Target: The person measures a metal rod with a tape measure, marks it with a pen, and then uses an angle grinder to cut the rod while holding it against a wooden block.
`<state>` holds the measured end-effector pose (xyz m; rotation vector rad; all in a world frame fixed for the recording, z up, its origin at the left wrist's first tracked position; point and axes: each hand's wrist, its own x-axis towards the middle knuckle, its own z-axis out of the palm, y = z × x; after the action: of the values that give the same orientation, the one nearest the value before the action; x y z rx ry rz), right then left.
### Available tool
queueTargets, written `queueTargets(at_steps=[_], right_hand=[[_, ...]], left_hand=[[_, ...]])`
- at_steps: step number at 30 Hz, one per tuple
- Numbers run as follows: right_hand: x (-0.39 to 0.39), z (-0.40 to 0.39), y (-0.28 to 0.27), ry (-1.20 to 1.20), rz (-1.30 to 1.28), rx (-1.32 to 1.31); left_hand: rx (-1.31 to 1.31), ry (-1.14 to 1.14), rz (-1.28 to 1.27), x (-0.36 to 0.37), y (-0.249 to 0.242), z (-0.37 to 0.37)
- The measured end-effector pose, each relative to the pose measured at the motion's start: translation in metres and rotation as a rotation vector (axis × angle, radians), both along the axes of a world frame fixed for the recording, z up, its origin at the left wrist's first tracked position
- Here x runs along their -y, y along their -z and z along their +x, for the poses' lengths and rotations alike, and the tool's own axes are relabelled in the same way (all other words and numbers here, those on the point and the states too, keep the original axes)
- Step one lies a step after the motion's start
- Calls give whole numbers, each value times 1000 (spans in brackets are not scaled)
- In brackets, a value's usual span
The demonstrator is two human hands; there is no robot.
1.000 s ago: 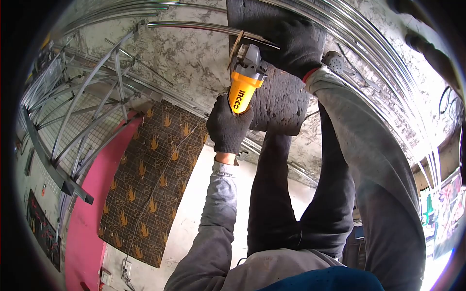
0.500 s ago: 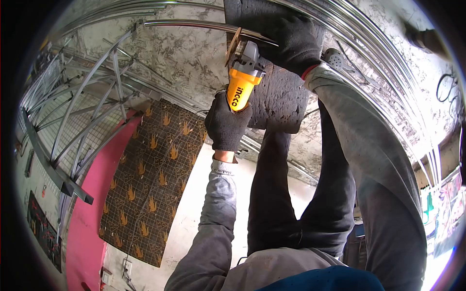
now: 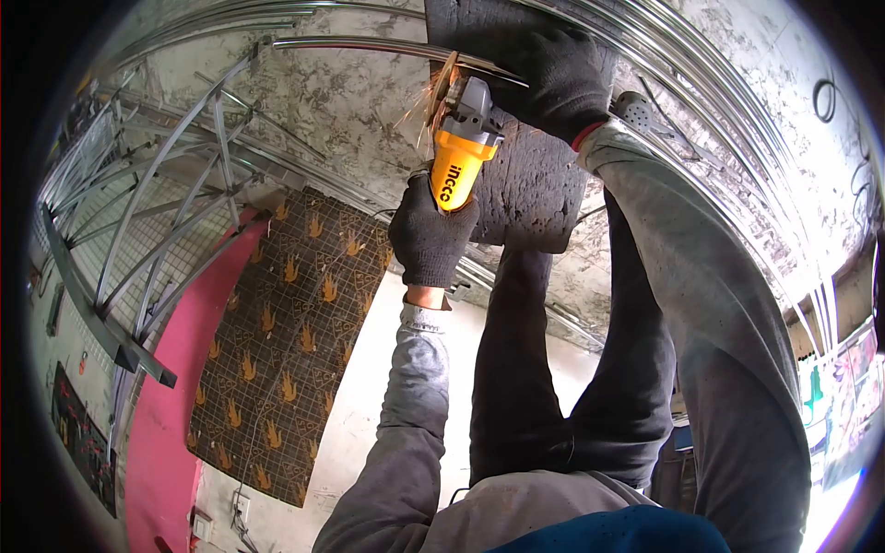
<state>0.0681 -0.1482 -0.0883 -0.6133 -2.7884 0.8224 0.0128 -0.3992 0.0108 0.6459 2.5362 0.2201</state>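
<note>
My left hand (image 3: 431,230), in a dark knit glove, is closed around the yellow body of an angle grinder (image 3: 459,166). The grinder's disc (image 3: 442,88) meets a thin shiny metal tube (image 3: 369,44), and orange sparks (image 3: 426,103) fly off to the left. That tube lies across a dark, scarred wooden board (image 3: 539,175). My right hand (image 3: 570,81), gloved too, is on the board at the tube's right end and holds it there. Its fingertips are hard to make out against the dark wood.
Long shiny tubes (image 3: 737,120) run in a curved bundle along the right. A welded metal frame (image 3: 138,212) stands at left, near a pink panel (image 3: 184,369) and a patterned dark mat (image 3: 295,341). A round perforated metal piece (image 3: 634,109) lies by my right wrist.
Sparks now spray from the disc where none showed before. A dark shape at the upper right edge has gone, leaving a cable loop in sight. Both my hands stay in place.
</note>
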Motion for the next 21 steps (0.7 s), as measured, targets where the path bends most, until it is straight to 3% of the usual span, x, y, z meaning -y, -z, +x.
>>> queueTargets(at_steps=[21], right_hand=[[-1, -1, 5, -28, 45, 23]], left_hand=[[-34, -7, -10, 1, 2, 2]])
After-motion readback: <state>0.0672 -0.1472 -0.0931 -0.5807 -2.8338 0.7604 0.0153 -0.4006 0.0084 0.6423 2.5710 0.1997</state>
